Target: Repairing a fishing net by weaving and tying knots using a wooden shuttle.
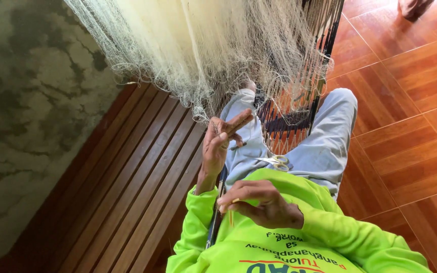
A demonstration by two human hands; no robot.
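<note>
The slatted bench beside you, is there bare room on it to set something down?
Yes: the wooden slats lie bare between the stained wall and the left hand. It is crowded under the hanging net and on the lap, where scissors lie by the right hand.
</note>
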